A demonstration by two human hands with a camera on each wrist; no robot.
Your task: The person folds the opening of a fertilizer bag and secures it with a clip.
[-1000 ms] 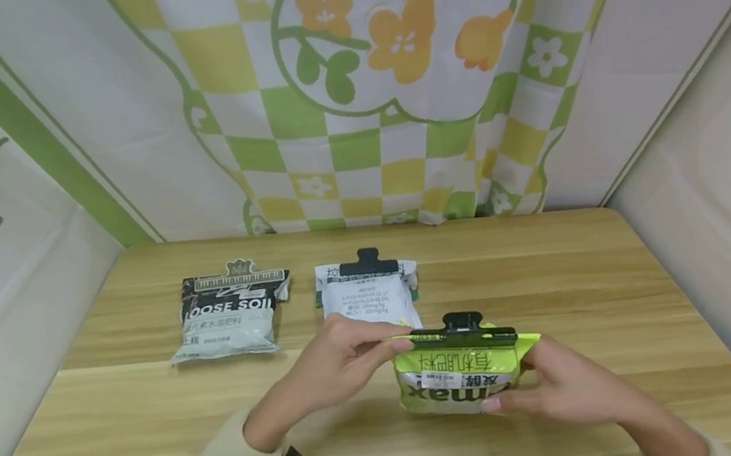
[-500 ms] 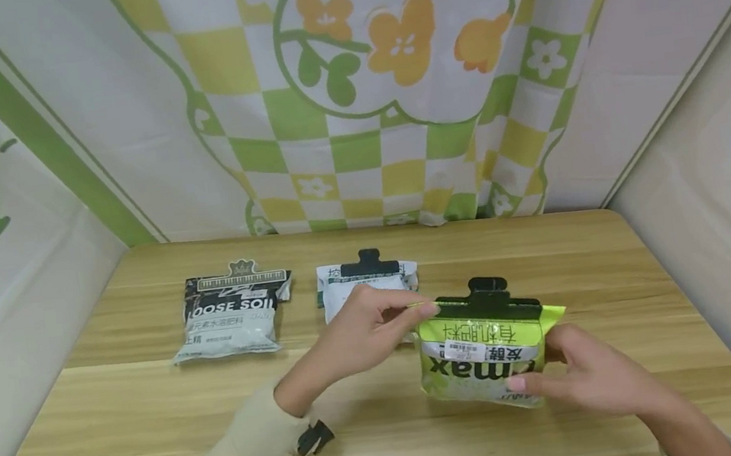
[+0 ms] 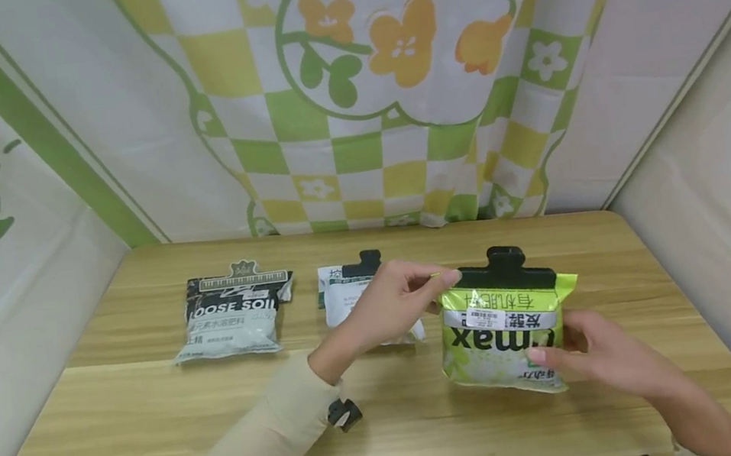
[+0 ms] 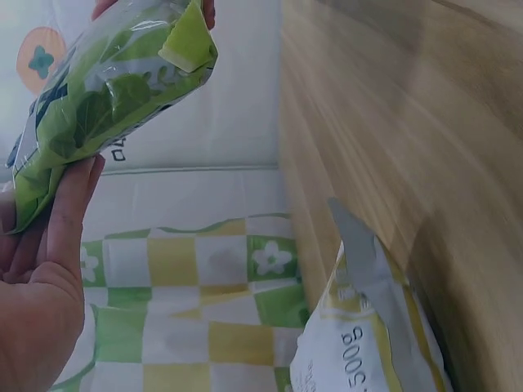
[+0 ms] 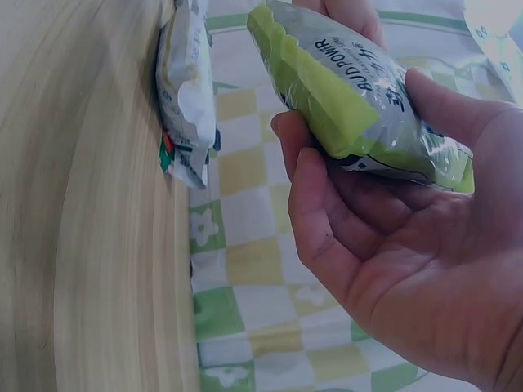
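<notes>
A lime-green and white fertilizer bag [image 3: 492,346] is held up over the table, its printing upside down in the head view. Along its top edge sits a black bag clip [image 3: 506,269]. My left hand [image 3: 392,301] pinches the bag's upper left corner at the clip's end. On the other side my right hand [image 3: 615,361] grips the bag, thumb on the printed front and fingers behind. In the right wrist view, those curled fingers [image 5: 327,216] support the green bag [image 5: 343,90] from below.
A black and grey LOOSE SOIL bag [image 3: 228,323] with an ornate clip [image 3: 243,276] lies at the table's back left. Beside it a white bag [image 3: 341,304] with a black clip [image 3: 361,265] is partly hidden by my left hand. A patterned curtain [image 3: 361,144] hangs behind the wooden table [image 3: 158,440].
Both hands have raised the green bag and carried it right and toward the back. It has tilted up, so more of its front shows. The other two bags have stayed put.
</notes>
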